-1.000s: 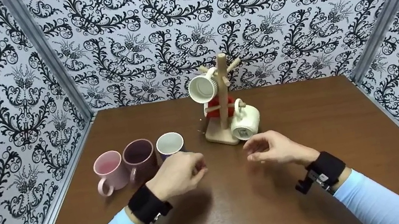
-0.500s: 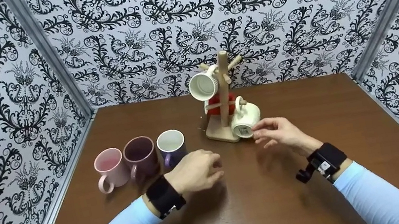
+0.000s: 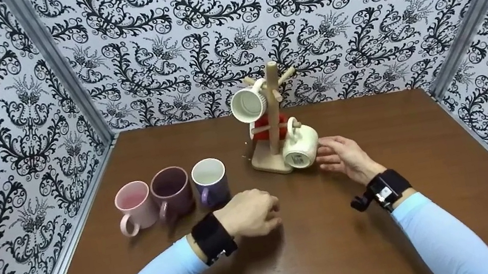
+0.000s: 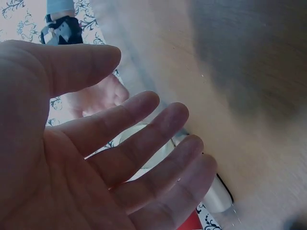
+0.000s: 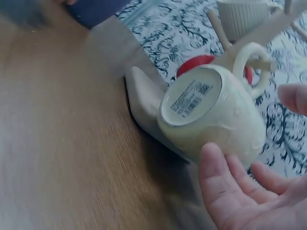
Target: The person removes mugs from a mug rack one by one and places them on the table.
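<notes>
A cream mug hangs by its handle from a low peg of the wooden mug tree, its labelled bottom facing forward. My right hand is at the mug's right side. In the right wrist view the fingertips appear to touch the mug's lower side, while the thumb stands apart from it. My left hand hovers over the table in front of the purple mug, holding nothing. Its fingers are loosely extended in the left wrist view, thumb apart.
A white ribbed mug hangs from an upper peg of the tree, with a red mug partly hidden behind the post. To the left a pink mug and a maroon mug stand upright. Patterned walls bound the brown table.
My right hand has moved forward from the table's middle to the right side of the cream mug. My left hand has shifted right, away from the purple mug.
</notes>
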The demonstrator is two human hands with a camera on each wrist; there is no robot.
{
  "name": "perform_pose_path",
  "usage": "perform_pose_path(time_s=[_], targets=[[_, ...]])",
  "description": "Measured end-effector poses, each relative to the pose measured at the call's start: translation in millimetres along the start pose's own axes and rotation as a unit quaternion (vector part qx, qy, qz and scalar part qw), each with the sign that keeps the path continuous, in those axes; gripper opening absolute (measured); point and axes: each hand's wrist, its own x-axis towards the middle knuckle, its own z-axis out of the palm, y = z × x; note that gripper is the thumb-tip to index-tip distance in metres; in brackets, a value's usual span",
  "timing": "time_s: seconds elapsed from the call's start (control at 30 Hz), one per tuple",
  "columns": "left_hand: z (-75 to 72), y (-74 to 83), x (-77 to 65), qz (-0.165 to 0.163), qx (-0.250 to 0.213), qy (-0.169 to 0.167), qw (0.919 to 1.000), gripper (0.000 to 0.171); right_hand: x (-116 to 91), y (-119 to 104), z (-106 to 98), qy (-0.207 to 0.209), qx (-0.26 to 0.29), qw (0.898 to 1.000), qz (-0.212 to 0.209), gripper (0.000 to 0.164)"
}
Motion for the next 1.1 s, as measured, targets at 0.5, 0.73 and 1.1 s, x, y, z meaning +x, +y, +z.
perform_pose_path(time_s=[0.5, 0.73, 1.1], targets=[[13.2, 1.3, 1.0, 0.008, -0.008, -0.001, 0.9999, 0.011, 35.3, 22.3, 19.0, -0.033, 0.192, 0.977, 0.084, 0.075], [20.3, 1.3, -1.0, 0.009, -0.01, -0.001, 0.9999, 0.011, 40.7, 21.3, 32.3, -0.009, 0.235, 0.968, 0.093, 0.069], [21.3, 3.1, -3.6, 0.007, -0.019, 0.004, 0.9998, 0.012, 35.1, 9.2, 49.1, 0.085, 0.224, 0.966, 0.1, 0.046]])
